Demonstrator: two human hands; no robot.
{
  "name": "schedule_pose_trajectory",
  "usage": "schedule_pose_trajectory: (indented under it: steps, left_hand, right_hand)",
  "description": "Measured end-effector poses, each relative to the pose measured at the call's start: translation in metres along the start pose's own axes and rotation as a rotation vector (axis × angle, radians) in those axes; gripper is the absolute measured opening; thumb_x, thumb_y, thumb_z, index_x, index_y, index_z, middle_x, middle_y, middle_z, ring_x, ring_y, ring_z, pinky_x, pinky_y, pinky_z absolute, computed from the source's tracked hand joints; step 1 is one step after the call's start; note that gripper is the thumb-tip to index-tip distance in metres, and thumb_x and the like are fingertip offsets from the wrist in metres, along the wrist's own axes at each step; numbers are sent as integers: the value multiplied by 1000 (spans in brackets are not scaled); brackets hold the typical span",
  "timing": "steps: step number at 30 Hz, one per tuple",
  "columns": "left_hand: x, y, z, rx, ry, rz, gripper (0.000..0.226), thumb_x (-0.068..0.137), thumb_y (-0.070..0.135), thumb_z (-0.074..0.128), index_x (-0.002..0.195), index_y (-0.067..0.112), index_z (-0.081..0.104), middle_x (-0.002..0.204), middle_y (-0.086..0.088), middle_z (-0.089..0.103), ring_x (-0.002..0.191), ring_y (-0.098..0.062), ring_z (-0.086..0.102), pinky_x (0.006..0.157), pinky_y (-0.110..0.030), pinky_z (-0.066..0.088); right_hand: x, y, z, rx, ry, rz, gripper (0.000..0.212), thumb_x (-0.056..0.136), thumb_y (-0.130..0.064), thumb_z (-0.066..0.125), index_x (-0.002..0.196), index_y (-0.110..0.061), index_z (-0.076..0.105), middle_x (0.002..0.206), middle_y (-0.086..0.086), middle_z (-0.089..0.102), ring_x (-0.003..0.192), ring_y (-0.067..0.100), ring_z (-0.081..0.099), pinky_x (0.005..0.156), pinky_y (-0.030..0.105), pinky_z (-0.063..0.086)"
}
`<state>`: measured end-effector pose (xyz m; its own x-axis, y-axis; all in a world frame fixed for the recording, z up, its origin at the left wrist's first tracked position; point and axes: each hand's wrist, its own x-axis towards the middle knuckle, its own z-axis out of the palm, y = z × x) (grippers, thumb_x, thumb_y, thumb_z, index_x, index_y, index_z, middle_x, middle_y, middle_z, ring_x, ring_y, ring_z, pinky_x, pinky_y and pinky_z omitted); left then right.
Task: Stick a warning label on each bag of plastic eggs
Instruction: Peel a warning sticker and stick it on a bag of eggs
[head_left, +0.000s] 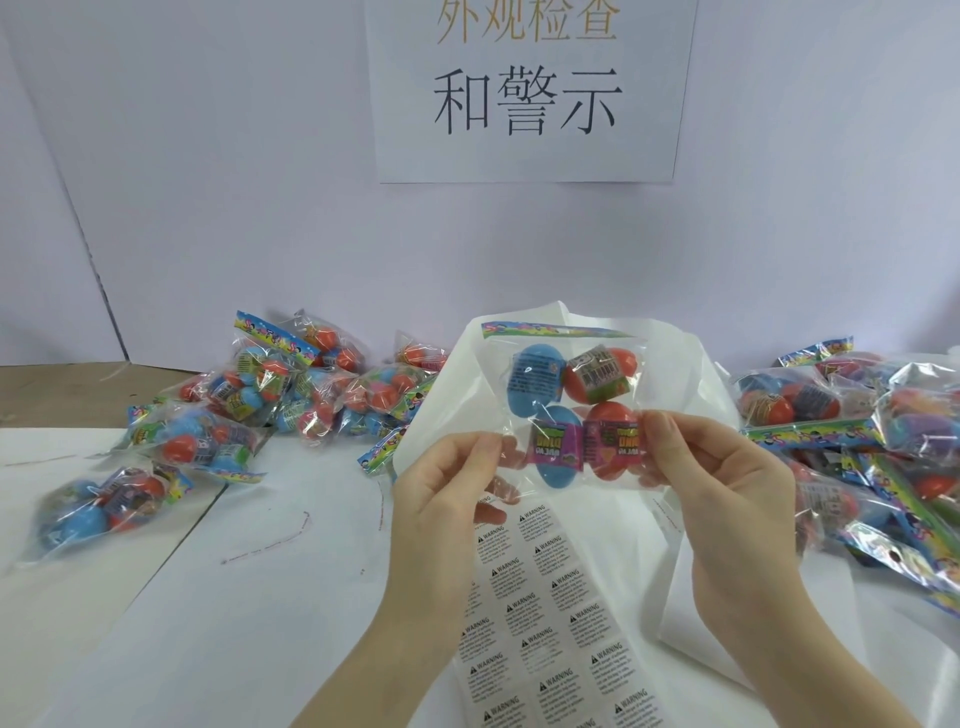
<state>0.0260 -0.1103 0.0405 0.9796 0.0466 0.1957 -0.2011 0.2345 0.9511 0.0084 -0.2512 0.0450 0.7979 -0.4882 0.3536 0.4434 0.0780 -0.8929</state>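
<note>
Holding a clear bag (566, 405) of four plastic eggs up above the bench (270, 597), just over the label sheet (550, 613). Showing two blue eggs and two orange-red ones through the film, each wrapped in a printed band, with a striped colour strip running along the bag's top edge. Pinching the bag's lower left edge with the left hand (441, 499), thumb in front and fingers curled behind the film. Pinching the lower right edge with the right hand (727, 499) in the same manner. Hanging flat and upright, facing the camera; possibly lacking a warning label on this side, though the glare on the film is making that hard to tell.

Lying beneath the wrists, the label sheet carrying rows of small white warning labels. Resting under it, a crumpled white sheet (691, 545). Crowding the left side, a loose pile of bags (270, 405), some reaching the bench's far edge. Filling the right edge, a second pile (872, 457). Leaving open white surface at near left. Hanging on the back wall, a printed sign (527, 93).
</note>
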Motion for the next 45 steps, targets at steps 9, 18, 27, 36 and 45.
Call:
schedule_pose_trajectory:
  steps: [9, 18, 27, 36, 45]
  left_hand:
    - [0, -1, 2, 1, 19, 30, 14, 87, 14, 58, 78, 12, 68, 69, 4, 70, 51, -5, 59, 53, -16, 51]
    - [-2, 0, 2, -23, -80, -11, 20, 77, 29, 58, 83, 12, 69, 75, 0, 73, 58, -11, 64, 51, -17, 50]
    - [0, -2, 1, -20, -5, -26, 22, 71, 31, 60, 77, 13, 70, 66, -3, 72, 56, -9, 66, 60, -16, 53]
    - [0, 0, 2, -50, 40, -13, 16, 85, 15, 57, 74, 9, 66, 65, -3, 72, 53, -10, 66, 52, -14, 50]
    - [0, 1, 3, -40, 49, 1, 17, 88, 14, 56, 75, 9, 66, 65, -3, 72, 53, -10, 66, 52, -13, 49]
  right_hand:
    - [1, 0, 0, 12, 17, 4, 18, 83, -7, 60, 70, -17, 68, 54, -6, 67, 47, 1, 53, 51, 10, 44]
    - [-3, -7, 2, 43, -45, -30, 14, 67, -24, 62, 61, -26, 75, 55, -6, 68, 49, -1, 56, 53, 10, 44]
    - [-2, -5, 0, 22, -109, 8, 16, 67, -31, 65, 68, -19, 75, 66, 3, 71, 61, 17, 61, 63, 19, 50]
    - [-5, -11, 2, 18, -177, -52, 15, 64, -31, 65, 72, -27, 77, 62, -3, 70, 53, 4, 57, 55, 13, 46]
    - [-5, -10, 3, 2, -141, -8, 12, 63, -33, 64, 64, -28, 75, 56, -5, 67, 49, 3, 54, 53, 11, 44]
